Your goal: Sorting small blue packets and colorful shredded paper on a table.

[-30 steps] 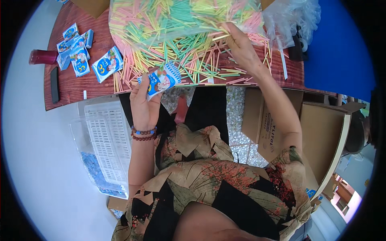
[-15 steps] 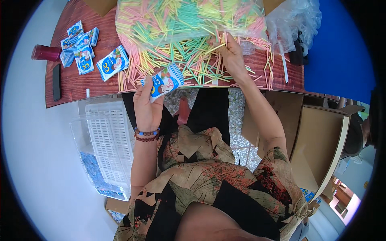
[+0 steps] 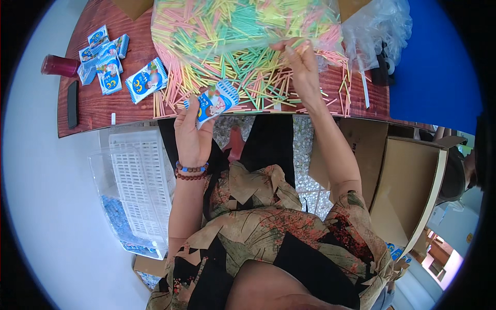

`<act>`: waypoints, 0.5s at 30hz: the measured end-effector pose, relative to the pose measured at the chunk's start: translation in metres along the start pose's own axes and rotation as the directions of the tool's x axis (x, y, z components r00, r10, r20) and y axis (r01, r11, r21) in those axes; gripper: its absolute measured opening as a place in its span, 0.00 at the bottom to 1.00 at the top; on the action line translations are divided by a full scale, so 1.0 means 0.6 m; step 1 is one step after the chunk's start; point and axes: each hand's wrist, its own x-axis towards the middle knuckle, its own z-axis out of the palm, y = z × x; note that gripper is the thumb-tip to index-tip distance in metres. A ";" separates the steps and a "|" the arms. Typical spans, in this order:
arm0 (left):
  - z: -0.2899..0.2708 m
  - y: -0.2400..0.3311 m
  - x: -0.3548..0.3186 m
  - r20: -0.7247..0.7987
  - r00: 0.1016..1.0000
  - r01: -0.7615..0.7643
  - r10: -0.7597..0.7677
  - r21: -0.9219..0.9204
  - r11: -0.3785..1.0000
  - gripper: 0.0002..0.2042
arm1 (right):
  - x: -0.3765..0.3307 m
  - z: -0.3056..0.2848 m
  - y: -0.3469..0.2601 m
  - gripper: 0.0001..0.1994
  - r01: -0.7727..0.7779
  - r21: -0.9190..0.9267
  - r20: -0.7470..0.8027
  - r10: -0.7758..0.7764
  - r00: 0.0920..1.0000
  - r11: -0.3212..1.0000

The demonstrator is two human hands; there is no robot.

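My left hand (image 3: 192,137) grips a blue-and-white packet (image 3: 218,103) between thumb and fingers, just over the table's near edge. Pastel sticks (image 3: 258,85) in pink, yellow and green lie heaped beyond it, spilling from a large clear plastic bag (image 3: 243,28). At the bag's near edge is my right hand (image 3: 304,70), fingers bent together over the sticks. Whether it pinches sticks or the bag's film is too fine to make out.
Several similar packets (image 3: 108,75) lie at the left, by a dark red cup (image 3: 59,66) and a black flat object (image 3: 73,104). Crumpled clear plastic (image 3: 380,31) and a tape dispenser (image 3: 382,67) are at the right. Below stand a white basket (image 3: 137,186) and a cardboard box (image 3: 408,191).
My right hand has shifted slightly up and right, and the sticks that stood out of its fingers no longer show plainly. My left hand with the packet has moved slightly right.
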 end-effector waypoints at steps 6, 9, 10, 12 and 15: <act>0.027 -0.008 0.032 0.005 0.999 -0.054 0.054 0.003 0.999 0.07 | 0.022 0.028 -0.062 0.10 -0.030 0.683 -0.089 0.124 0.988 0.730; 0.044 -0.007 0.041 0.003 0.996 -0.094 0.094 0.017 0.995 0.07 | 0.014 0.057 -0.073 0.10 -0.021 0.867 -0.040 0.111 0.993 0.498; 0.042 -0.008 0.043 0.017 0.996 -0.082 0.082 0.019 0.996 0.08 | 0.007 0.072 -0.083 0.10 -0.012 0.865 -0.044 0.099 0.994 0.501; 0.039 -0.006 0.043 0.034 0.997 -0.064 0.063 0.009 0.998 0.09 | 0.003 0.098 -0.092 0.09 0.026 0.860 -0.045 0.027 0.999 0.510; 0.033 0.003 0.039 0.023 0.999 -0.032 0.032 -0.007 0.999 0.10 | -0.003 0.126 -0.110 0.09 0.056 0.849 -0.033 -0.053 0.998 0.525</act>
